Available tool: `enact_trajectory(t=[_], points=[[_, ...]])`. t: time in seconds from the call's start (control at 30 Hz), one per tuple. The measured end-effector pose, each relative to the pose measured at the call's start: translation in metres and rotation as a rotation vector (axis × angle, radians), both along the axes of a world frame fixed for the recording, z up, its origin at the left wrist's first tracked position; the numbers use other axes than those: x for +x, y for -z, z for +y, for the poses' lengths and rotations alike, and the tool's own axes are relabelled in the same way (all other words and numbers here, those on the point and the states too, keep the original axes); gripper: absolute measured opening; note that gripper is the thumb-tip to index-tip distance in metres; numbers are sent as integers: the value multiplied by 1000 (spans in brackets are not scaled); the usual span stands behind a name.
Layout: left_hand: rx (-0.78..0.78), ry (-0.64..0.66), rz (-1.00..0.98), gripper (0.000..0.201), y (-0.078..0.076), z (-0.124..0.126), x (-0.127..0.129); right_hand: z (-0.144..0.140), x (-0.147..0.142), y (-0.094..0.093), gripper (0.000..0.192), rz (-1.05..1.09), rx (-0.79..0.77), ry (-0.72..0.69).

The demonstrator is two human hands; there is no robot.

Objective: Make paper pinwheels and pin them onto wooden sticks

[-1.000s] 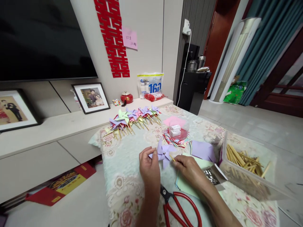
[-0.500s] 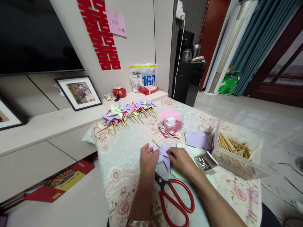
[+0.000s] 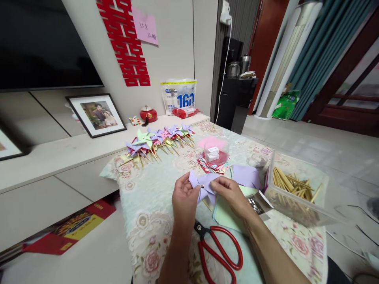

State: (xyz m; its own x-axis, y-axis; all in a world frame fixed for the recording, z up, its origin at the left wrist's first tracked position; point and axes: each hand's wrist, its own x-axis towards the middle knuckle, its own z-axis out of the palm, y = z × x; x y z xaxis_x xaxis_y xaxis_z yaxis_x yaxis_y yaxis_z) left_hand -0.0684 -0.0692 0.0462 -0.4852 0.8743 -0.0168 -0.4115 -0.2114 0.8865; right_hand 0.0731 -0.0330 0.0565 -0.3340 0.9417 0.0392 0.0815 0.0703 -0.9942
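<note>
Between my two hands is a purple paper pinwheel (image 3: 204, 180) with a metal pin at its centre. My left hand (image 3: 186, 195) pinches its left blades between thumb and fingers. On the other side, my right hand (image 3: 229, 191) grips a right-hand blade. A thin stick end (image 3: 206, 204) shows below the pinwheel; the rest of the stick is hidden. Red-handled scissors (image 3: 220, 250) lie on the cloth between my forearms. Beside my right wrist stands a small open box of metal pins (image 3: 257, 205), partly covered by the hand. Green paper sheets (image 3: 227, 215) lie under my right hand.
Finished pinwheels (image 3: 160, 138) lie in a row at the table's back left. A clear round container (image 3: 217, 153) sits on patterned paper at mid-table. Purple sheets (image 3: 245, 175) and a clear plastic bin of sticks (image 3: 296, 205) are on the right.
The pinwheel has turned between my hands: its stick pointed up and away before, and now its end shows below. Both hands have risen slightly.
</note>
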Motion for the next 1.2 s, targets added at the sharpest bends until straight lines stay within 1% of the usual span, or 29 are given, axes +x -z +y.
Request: enact_trajectory(t=[0.07,0.13,0.23,0.3,0.4,0.5,0.57,0.6,0.67,0.77,0.87,0.97,1.2], points=[[49,45,21,56,-5,-3,3,-1,-2,-2,35,102,-56,20],[91,91,45,56,-9,-6,5,-3,-4,-3,37,176,-49,27],[144,120,97,53,-13,-10,7,-6,-4,-6,30,216,31,40],[176,111,149,49,-15,-12,7,-8,-2,-9,21,185,116,65],[220,75,206,44,-18,-16,9,-13,1,-14,13,84,313,81],[233,20,266,44,-21,-22,9,-17,4,-19,6,7,639,103],[252,-12,361,43,-22,-25,7,-19,5,-21,12,-26,849,122],[276,-23,425,40,-22,-26,6,-20,6,-22,16,-38,928,130],[345,-31,571,31,-24,-27,3,-21,7,-23,21,-56,1020,146],[432,-52,762,22,-29,-27,-1,-23,7,-25,23,-80,1069,177],[499,-104,895,21,-33,-27,-2,-24,7,-28,22,-82,1107,189],[556,-118,1019,21,-34,-27,-3,-25,7,-32,23,-58,1167,190],[611,-110,1150,23,-32,-29,-8,-27,12,-35,29,-90,1189,135]])
